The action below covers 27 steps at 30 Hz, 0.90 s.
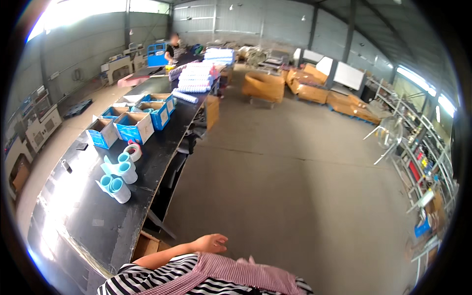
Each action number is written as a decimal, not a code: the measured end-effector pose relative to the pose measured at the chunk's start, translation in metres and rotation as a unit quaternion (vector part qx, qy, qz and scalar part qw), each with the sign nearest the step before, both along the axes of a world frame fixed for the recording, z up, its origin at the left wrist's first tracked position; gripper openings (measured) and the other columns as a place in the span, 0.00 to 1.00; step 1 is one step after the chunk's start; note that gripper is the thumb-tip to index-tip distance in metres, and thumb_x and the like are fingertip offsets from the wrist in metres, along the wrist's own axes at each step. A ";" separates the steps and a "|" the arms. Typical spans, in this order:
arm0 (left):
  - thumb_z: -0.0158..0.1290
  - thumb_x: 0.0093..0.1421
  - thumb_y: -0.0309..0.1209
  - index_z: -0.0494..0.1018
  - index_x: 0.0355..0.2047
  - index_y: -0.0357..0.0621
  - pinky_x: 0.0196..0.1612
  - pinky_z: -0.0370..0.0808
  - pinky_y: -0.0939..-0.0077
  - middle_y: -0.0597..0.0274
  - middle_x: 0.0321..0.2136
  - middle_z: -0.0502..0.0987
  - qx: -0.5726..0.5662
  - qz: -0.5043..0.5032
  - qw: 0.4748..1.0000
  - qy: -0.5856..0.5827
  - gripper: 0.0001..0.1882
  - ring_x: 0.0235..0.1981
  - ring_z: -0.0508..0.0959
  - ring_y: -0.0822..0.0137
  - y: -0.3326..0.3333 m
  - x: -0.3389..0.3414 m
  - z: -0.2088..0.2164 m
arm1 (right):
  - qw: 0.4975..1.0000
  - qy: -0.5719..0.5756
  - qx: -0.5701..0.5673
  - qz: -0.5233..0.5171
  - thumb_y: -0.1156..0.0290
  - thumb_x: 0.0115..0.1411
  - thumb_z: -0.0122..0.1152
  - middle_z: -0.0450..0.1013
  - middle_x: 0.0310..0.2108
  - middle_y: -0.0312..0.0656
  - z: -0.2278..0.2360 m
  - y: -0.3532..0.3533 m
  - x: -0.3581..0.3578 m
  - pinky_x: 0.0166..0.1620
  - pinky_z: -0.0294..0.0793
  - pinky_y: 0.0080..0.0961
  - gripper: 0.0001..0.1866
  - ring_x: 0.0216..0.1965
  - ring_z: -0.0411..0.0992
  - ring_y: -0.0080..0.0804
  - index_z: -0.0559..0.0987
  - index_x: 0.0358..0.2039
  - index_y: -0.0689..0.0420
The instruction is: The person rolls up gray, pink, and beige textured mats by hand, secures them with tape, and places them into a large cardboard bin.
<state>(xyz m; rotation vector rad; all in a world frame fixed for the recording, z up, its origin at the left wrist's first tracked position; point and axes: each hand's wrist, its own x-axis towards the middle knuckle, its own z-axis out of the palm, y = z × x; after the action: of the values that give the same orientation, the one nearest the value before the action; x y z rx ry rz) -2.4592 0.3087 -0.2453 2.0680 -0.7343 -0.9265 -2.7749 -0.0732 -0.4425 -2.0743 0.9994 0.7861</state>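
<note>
My left hand point(210, 243) is in front of my body, its fingers loosely bent and apart, with nothing in it. It touches neither the table nor anything on it. The long black table point(105, 221) runs along my left. Two pairs of light blue rolled sheets point(127, 172) stand on it, and beside them lies a roll of tape point(132, 151). A small pink tip pokes up over my checked apron point(231, 270); I cannot tell whether it is cloth or a finger. Otherwise my right hand does not show.
Several blue-and-white open cardboard boxes point(133, 127) stand farther along the table, before stacked pale rolls point(194, 78). A person point(172, 51) is at the far end. A large round cardboard bin point(263, 87) stands on the floor ahead. Metal racks point(418, 142) line the right side.
</note>
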 end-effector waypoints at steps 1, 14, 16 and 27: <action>0.61 0.64 0.42 0.70 0.62 0.44 0.59 0.76 0.64 0.48 0.58 0.76 0.042 0.017 0.999 -0.009 0.30 0.54 0.80 0.55 -0.001 0.020 0.003 | 0.999 0.002 -0.017 0.034 0.60 0.63 0.61 0.73 0.58 0.53 -0.003 -0.026 0.036 0.62 0.70 0.40 0.25 0.60 0.71 0.50 0.76 0.58 0.59; 0.51 0.71 0.37 0.65 0.66 0.38 0.69 0.64 0.64 0.47 0.64 0.69 0.006 0.149 0.968 0.201 0.27 0.66 0.69 0.53 -0.064 0.347 -0.035 | 0.884 -0.450 -0.038 0.124 0.62 0.61 0.67 0.82 0.40 0.45 0.094 -0.141 0.665 0.49 0.79 0.35 0.20 0.42 0.81 0.40 0.79 0.52 0.54; 0.54 0.69 0.38 0.67 0.65 0.38 0.67 0.67 0.65 0.47 0.61 0.73 -0.036 0.139 0.973 0.178 0.27 0.64 0.71 0.55 -0.094 0.447 -0.066 | 0.900 -0.394 -0.002 0.186 0.60 0.60 0.67 0.82 0.42 0.46 0.074 -0.141 0.677 0.50 0.79 0.34 0.21 0.44 0.81 0.39 0.80 0.52 0.55; 0.59 0.64 0.41 0.67 0.64 0.43 0.59 0.76 0.62 0.47 0.58 0.74 -0.030 -0.071 0.994 -0.081 0.31 0.56 0.78 0.54 -0.308 0.789 0.048 | 0.998 -0.057 0.026 0.022 0.57 0.62 0.64 0.80 0.46 0.50 0.029 -0.282 0.849 0.53 0.77 0.38 0.21 0.48 0.78 0.47 0.80 0.51 0.57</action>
<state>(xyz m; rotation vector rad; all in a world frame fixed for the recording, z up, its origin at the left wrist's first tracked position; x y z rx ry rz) -1.6701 0.0009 -0.1976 2.0755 -0.9942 -0.8081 -1.9258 -0.3548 -0.4133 -2.0790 0.8654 0.7002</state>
